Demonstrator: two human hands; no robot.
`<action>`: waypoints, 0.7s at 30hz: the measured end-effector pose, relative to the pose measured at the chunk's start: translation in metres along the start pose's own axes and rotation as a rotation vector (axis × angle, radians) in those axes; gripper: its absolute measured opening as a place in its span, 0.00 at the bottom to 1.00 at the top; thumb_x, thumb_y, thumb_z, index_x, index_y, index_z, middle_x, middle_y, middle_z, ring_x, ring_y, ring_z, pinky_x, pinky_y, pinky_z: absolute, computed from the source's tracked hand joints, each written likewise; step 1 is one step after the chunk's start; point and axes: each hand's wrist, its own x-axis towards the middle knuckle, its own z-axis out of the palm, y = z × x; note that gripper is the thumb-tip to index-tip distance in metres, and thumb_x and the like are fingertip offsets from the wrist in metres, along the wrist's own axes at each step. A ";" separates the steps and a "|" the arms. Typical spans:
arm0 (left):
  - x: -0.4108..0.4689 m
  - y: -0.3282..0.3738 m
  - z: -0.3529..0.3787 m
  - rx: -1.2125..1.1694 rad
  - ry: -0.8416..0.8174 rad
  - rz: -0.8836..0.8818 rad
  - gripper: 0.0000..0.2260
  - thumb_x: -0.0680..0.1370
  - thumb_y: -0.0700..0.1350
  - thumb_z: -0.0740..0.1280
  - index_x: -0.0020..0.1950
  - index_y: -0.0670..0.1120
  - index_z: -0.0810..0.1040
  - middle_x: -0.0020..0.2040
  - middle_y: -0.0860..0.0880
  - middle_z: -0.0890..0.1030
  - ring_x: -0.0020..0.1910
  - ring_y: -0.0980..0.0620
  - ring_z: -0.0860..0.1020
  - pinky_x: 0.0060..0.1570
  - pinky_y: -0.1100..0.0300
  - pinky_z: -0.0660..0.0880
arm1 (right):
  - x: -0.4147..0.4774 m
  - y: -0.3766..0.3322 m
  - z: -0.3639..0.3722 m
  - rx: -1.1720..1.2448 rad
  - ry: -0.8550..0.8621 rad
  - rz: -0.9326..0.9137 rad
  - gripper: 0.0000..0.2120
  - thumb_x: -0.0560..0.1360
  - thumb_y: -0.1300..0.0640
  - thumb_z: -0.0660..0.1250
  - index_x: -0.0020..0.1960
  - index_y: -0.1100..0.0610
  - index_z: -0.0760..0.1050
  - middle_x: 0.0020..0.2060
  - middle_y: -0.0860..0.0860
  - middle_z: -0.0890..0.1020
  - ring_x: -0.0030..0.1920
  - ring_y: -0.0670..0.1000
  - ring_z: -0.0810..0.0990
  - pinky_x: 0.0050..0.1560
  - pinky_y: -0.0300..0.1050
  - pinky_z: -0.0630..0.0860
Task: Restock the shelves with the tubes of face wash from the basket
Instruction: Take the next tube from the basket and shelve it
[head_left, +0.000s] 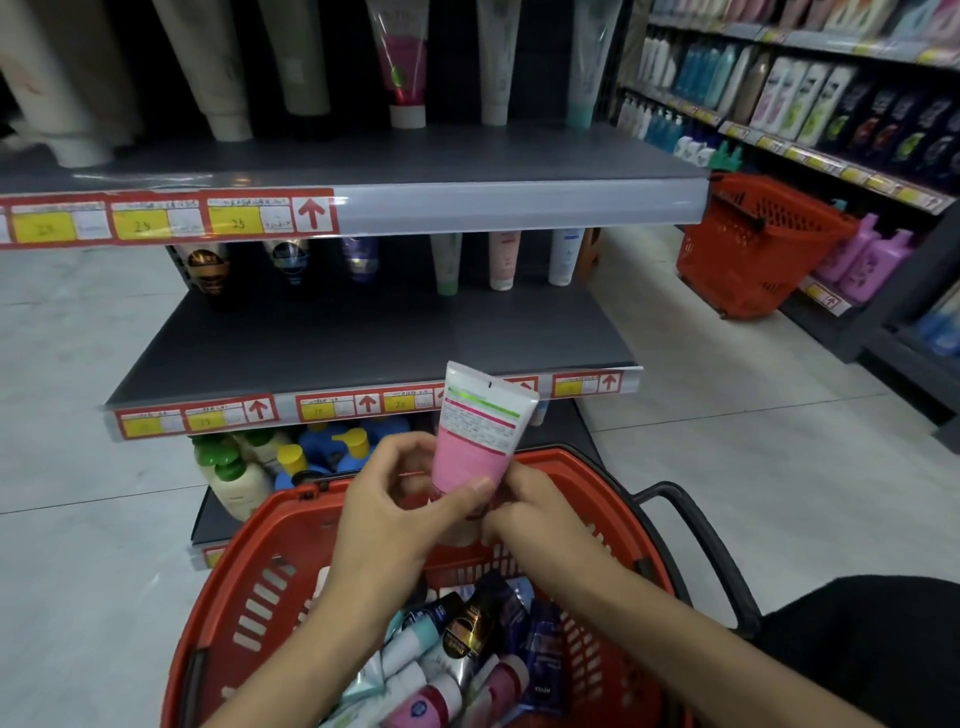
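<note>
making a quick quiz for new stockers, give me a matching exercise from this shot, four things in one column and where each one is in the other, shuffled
1. pink tube
2. near basket
3. far basket
4. green-capped bottles

A. on the floor by the right-hand shelves
B. held by left hand and right hand
C. bottom shelf, left side
D. below the hands, holding tubes

Pairs: 1-B, 2-D, 3-A, 4-C

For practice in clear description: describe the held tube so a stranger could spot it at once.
Find the near red basket in front of the grey shelves. Above its far rim, the left hand and right hand hold one tube, flat end up. Unlike the tubes lying in the basket, it is raised, pink with a white top.
</note>
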 end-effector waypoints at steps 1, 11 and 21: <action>-0.001 0.000 0.001 0.032 0.033 0.018 0.24 0.65 0.54 0.83 0.58 0.53 0.81 0.52 0.54 0.86 0.52 0.53 0.84 0.48 0.55 0.84 | 0.001 0.001 0.002 -0.007 0.000 0.015 0.27 0.70 0.72 0.63 0.61 0.47 0.79 0.50 0.45 0.86 0.51 0.38 0.84 0.48 0.34 0.80; 0.001 0.004 -0.007 -0.168 0.070 -0.055 0.22 0.68 0.52 0.81 0.60 0.48 0.82 0.52 0.48 0.88 0.52 0.47 0.87 0.50 0.52 0.83 | -0.004 -0.007 0.004 0.075 0.043 -0.065 0.29 0.74 0.79 0.60 0.63 0.51 0.81 0.55 0.50 0.87 0.57 0.48 0.85 0.56 0.42 0.81; 0.004 0.022 -0.001 -0.556 -0.081 -0.250 0.19 0.86 0.55 0.60 0.61 0.49 0.87 0.62 0.41 0.86 0.58 0.46 0.85 0.53 0.52 0.79 | -0.009 -0.025 -0.002 0.174 -0.001 -0.123 0.17 0.79 0.57 0.72 0.67 0.49 0.79 0.58 0.49 0.86 0.59 0.47 0.84 0.57 0.39 0.80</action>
